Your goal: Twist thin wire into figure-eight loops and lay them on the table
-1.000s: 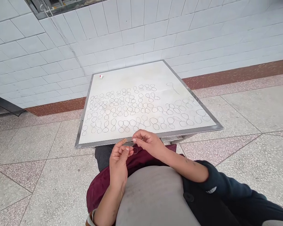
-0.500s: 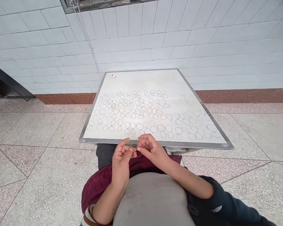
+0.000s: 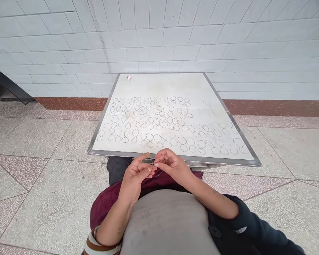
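A thin wire bent into loops (image 3: 157,175) is held between my two hands, just in front of the table's near edge. My left hand (image 3: 138,170) pinches it between thumb and fingers, and tape wraps the tip of its index finger. Thumb and fingertips of my right hand (image 3: 171,164) close on the same wire near its middle, close beside the left fingertips. One loop rises above the fingers and another hangs below them. Beyond the hands, rows of figure-eight wire pieces (image 3: 183,144) lie on the white tabletop (image 3: 164,85).
The table has a metal rim (image 3: 175,158). A small white-and-red object (image 3: 129,78) sits at its far left corner. A loose, partly bent wire (image 3: 210,106) lies toward the right. Behind stands a white tiled wall (image 3: 159,35); speckled floor tiles (image 3: 42,191) surround the table.
The wire's loops show more clearly between my fingers now, one above and one below. My left hand has tilted slightly. The view has shifted a little downward.
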Demonstrator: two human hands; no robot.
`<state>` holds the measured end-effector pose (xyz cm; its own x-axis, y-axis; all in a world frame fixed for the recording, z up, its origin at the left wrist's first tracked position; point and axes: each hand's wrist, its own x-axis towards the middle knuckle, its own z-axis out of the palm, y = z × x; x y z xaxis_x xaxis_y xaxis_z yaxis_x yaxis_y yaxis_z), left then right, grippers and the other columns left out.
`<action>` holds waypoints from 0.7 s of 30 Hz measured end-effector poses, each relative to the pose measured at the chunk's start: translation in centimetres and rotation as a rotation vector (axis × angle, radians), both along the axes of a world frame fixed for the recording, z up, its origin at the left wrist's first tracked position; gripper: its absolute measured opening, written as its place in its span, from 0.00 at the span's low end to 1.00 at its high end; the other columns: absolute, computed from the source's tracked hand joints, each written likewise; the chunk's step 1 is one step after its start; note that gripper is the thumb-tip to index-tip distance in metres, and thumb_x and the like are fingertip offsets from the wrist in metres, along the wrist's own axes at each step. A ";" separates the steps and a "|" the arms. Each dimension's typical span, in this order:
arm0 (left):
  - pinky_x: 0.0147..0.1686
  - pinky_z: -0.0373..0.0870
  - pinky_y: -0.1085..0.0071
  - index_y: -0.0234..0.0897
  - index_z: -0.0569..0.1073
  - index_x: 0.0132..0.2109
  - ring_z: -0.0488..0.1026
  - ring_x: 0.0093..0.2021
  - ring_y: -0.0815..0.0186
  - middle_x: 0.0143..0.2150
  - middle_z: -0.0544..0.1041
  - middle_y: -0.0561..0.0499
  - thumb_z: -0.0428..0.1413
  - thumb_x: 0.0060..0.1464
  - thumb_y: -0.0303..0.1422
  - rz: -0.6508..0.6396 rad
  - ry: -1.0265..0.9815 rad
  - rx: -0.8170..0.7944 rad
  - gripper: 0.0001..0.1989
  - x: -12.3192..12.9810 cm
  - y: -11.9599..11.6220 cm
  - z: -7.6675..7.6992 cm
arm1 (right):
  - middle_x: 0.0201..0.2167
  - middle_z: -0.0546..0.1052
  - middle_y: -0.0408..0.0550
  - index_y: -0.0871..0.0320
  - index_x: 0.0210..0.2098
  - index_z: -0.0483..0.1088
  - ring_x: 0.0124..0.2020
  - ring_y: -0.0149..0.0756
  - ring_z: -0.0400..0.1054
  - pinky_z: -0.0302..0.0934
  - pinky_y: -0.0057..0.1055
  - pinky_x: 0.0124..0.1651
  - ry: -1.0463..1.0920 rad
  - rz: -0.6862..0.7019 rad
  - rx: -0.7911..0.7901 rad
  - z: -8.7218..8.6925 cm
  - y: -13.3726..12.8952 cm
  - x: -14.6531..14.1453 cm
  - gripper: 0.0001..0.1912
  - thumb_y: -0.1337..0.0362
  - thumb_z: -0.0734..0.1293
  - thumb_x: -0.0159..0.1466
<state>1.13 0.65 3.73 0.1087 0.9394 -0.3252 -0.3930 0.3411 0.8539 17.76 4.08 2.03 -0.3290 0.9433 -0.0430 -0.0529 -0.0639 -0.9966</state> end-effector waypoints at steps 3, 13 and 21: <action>0.38 0.68 0.71 0.39 0.72 0.54 0.75 0.38 0.65 0.33 0.79 0.50 0.64 0.49 0.32 -0.008 0.032 -0.008 0.23 -0.3 0.1 0.0 | 0.34 0.73 0.43 0.52 0.39 0.67 0.34 0.33 0.69 0.64 0.34 0.40 0.005 -0.001 0.009 -0.2 0.0 0.0 0.10 0.62 0.70 0.59; 0.43 0.70 0.67 0.40 0.70 0.57 0.74 0.36 0.66 0.38 0.79 0.49 0.57 0.56 0.38 -0.066 0.471 0.216 0.21 -1.1 -0.1 0.0 | 0.32 0.74 0.42 0.53 0.38 0.67 0.32 0.32 0.68 0.62 0.30 0.36 -0.011 -0.020 0.034 -0.4 0.2 0.1 0.09 0.62 0.70 0.59; 0.40 0.71 0.69 0.41 0.73 0.54 0.75 0.38 0.66 0.42 0.80 0.48 0.58 0.56 0.36 -0.028 0.306 0.180 0.19 -1.1 0.1 -0.7 | 0.30 0.73 0.41 0.53 0.38 0.68 0.31 0.30 0.67 0.61 0.30 0.36 -0.015 -0.018 0.043 -0.3 0.2 0.1 0.09 0.62 0.70 0.59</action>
<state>0.05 0.79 3.05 0.0585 0.9826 -0.1760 -0.1026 0.1813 0.9781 17.85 4.29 1.69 -0.3112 0.9503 -0.0073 -0.0390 -0.0204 -0.9990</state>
